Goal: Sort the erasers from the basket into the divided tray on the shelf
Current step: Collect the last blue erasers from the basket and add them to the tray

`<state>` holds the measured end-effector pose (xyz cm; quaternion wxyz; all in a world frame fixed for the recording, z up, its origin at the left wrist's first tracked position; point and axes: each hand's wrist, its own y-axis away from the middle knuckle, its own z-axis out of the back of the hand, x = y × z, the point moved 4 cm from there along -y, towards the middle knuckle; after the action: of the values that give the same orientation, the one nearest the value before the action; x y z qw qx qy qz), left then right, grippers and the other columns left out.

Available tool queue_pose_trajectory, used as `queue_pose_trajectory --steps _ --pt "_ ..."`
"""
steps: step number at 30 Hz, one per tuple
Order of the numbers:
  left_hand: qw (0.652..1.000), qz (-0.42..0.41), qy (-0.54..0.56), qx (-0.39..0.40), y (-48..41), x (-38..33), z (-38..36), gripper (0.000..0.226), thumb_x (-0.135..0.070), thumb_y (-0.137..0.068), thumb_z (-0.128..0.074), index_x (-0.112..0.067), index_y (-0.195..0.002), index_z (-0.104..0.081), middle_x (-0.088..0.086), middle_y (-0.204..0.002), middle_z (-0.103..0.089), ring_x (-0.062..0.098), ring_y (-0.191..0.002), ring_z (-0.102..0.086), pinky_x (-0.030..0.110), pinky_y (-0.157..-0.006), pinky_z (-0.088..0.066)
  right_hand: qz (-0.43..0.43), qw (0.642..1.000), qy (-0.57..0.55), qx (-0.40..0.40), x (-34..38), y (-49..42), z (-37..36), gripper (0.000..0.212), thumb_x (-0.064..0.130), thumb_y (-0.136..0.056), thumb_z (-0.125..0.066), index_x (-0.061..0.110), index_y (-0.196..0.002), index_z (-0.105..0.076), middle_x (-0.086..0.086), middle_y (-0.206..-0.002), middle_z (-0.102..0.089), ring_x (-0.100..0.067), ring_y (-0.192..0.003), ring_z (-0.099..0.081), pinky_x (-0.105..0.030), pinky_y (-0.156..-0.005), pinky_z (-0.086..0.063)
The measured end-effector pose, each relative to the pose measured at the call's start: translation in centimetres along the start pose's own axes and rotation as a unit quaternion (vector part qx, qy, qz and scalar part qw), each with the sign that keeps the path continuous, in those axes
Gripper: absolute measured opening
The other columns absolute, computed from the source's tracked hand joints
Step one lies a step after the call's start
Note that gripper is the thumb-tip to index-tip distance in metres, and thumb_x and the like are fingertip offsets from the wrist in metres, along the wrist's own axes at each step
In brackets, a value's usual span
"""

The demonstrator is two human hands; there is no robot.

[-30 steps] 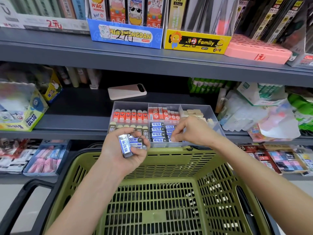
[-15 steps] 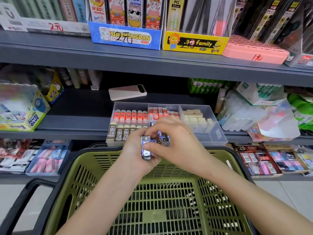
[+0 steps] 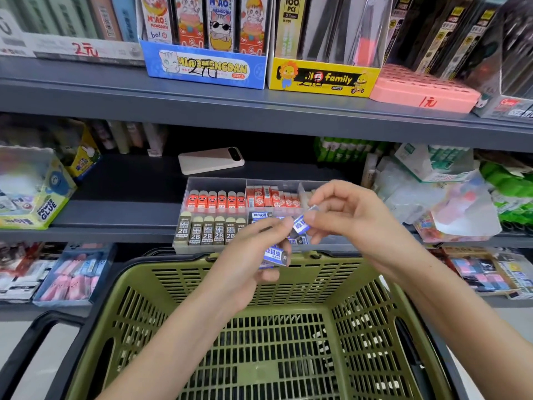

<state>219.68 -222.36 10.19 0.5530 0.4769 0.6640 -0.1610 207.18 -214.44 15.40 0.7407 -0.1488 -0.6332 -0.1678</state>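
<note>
1. Left hand (image 3: 245,255) hangs over the far rim of the green basket (image 3: 184,284). Its grip is curled round a small stack of blue-sleeved erasers (image 3: 275,256); I cannot tell how many.
2. Right hand (image 3: 354,223) is just beside it, grip narrow. Thumb and fingertips pinch a single blue eraser (image 3: 300,225), tilted, in front of the tray. A left fingertip appears to touch its other end.
3. The divided tray (image 3: 215,183) sits on the shelf (image 3: 124,215) right behind the basket.
   - Back left: orange erasers (image 3: 219,199) upright in a row.
   - Front left: 2B erasers (image 3: 207,233), also upright.
   - Middle front: the blue compartment (image 3: 261,215), mostly hidden by the hands.
4. No erasers show on the part of the basket floor in view, so the hands probably hold the last of the stock.
5. Handling, as a judgement:
   - The erasers are small, light, firm blocks and not fragile.
   - The sleeves look glossy, so a loose pinch may slip.
   - Best held across the long sides of the sleeve, not by a bare end, so the sleeve stays on.
6. Likely next comes laying the single eraser into the blue compartment. Dropped short, it would land in the basket.
</note>
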Motion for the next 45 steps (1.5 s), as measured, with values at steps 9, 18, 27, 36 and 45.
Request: queue_pose_trajectory --steps 9,18,27,36,45 --pt "0.973 -0.072 -0.219 -0.003 -2.4 -1.5 -1.3 0.027 -0.046 -0.088 -0.057 -0.031 -0.068 -0.068 -0.020 -0.063 -0.057 -0.002 -0.066 -0.055 0.019 -0.056 -0.042 -0.002 0.981 0.194 0.012 0.2 0.1 2.1 0.010 0.020 -0.073 -0.076 0.012 -0.070 -0.071 -0.006 -0.068 -0.068 -0.011 -0.061 -0.056 -0.025 -0.060 -0.045" --pt "0.962 -0.069 -0.259 -0.045 -4.1 -1.9 -1.7 0.069 -0.060 -0.078 -0.061 0.008 -0.093 -0.064 0.004 -0.082 -0.051 0.014 -0.072 -0.043 0.030 -0.065 -0.033 -0.022 0.980 0.185 0.065 -1.0 -0.8 1.7 0.008 0.014 -0.078 -0.074 0.017 -0.084 -0.070 -0.007 -0.082 -0.069 -0.005 -0.053 -0.056 -0.020 -0.051 -0.045" --pt "0.968 -0.037 -0.215 -0.121 -4.5 -2.0 0.9 0.056 -0.060 -0.089 -0.046 -0.017 -0.068 -0.073 -0.011 -0.056 -0.057 -0.003 -0.035 -0.040 0.012 -0.034 -0.027 0.006 0.940 0.326 -0.101 -2.9 -4.0 4.7 0.012 0.011 -0.073 -0.079 0.017 -0.078 -0.069 0.005 -0.069 -0.063 0.000 -0.056 -0.049 -0.014 -0.060 -0.041" --pt "0.985 0.033 -0.138 -0.095 -4.1 0.1 1.5 0.057 -0.056 -0.092 -0.044 -0.010 -0.077 -0.074 0.001 -0.067 -0.059 0.011 -0.052 -0.042 0.016 -0.035 -0.025 0.085 0.874 0.478 -0.037 -3.4 -5.5 1.8 0.012 0.017 -0.081 -0.071 0.013 -0.092 -0.072 0.008 -0.083 -0.060 -0.008 -0.084 -0.042 -0.021 -0.076 -0.029" --pt "0.989 0.048 -0.099 -0.101 -4.1 0.2 2.2 0.054 -0.051 -0.092 -0.048 -0.008 -0.071 -0.073 0.004 -0.068 -0.060 0.021 -0.065 -0.047 0.017 -0.035 -0.024 0.047 0.805 0.590 0.053 -4.6 -6.4 1.1 0.011 0.030 -0.078 -0.073 0.027 -0.088 -0.074 0.014 -0.087 -0.053 -0.012 -0.094 -0.040 -0.025 -0.082 -0.030"
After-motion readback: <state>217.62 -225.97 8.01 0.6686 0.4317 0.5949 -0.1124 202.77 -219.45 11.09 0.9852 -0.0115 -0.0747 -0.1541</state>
